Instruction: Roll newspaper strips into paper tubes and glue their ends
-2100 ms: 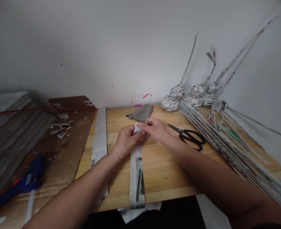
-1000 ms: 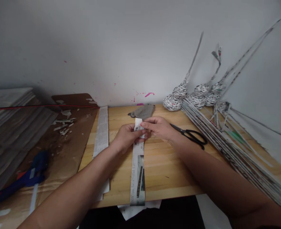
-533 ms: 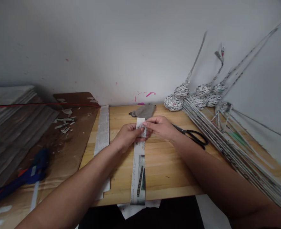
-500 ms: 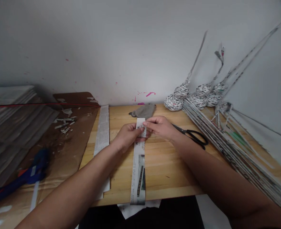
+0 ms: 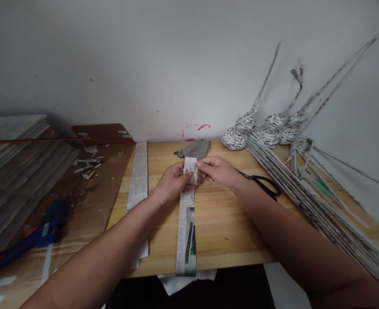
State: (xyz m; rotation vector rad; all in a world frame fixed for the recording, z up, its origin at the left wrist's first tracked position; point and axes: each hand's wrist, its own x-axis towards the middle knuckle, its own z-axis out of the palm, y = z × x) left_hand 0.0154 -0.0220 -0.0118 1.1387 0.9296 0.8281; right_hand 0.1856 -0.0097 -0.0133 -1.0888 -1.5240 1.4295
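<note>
A long newspaper strip (image 5: 186, 231) runs from the table's front edge up to my two hands, its far end lifted off the wood. My left hand (image 5: 173, 182) is closed on the strip, thumb on top and fingers beneath. From the other side my right hand (image 5: 217, 171) pinches the strip's right edge near the far end. More newspaper strips (image 5: 138, 176) lie flat to the left of my left hand. Black-handled scissors (image 5: 263, 184) rest on the table, partly hidden behind my right forearm. Beyond my hands sits a grey cloth (image 5: 195, 149).
Woven newspaper gourd shapes (image 5: 236, 137) stand against the wall at right. Beside them lies a bundle of rolled paper sticks (image 5: 292, 195). At left are stacked newspapers (image 5: 18, 171), paper scraps (image 5: 88, 167) on cardboard and a blue glue gun (image 5: 47, 227).
My right hand has shifted slightly to the right along the strip's far end. The left hand keeps its hold, almost in the same place.
</note>
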